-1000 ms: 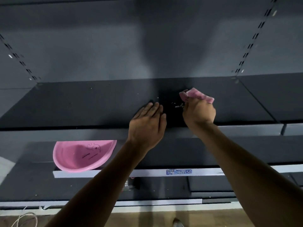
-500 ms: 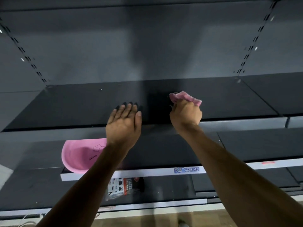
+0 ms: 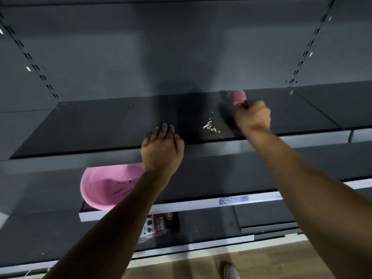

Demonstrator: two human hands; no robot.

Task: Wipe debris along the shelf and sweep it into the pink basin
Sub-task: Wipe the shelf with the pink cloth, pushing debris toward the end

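A small pile of pale debris (image 3: pixel 210 126) lies on the dark upper shelf (image 3: pixel 100 125), near its front edge. My right hand (image 3: pixel 252 116) grips a pink cloth (image 3: pixel 237 97) on the shelf, just right of and behind the debris. My left hand (image 3: pixel 162 147) rests at the shelf's front edge to the left of the debris, fingers loosely bent on the surface and holding nothing. The pink basin (image 3: pixel 104 188) sits on the shelf below, down and left of my left hand, partly hidden by my left forearm.
A white price rail with a blue label (image 3: pixel 234 199) edges the lower shelf. A dark packet (image 3: pixel 161 225) lies on the shelf under that. Slotted uprights (image 3: pixel 32 63) run up the grey back panel. Wood floor and a shoe (image 3: pixel 231 271) show at the bottom.
My right hand with the cloth has moved right and toward the shelf's back, uncovering the debris pile. My left hand's fingers have curled at the shelf's front edge.
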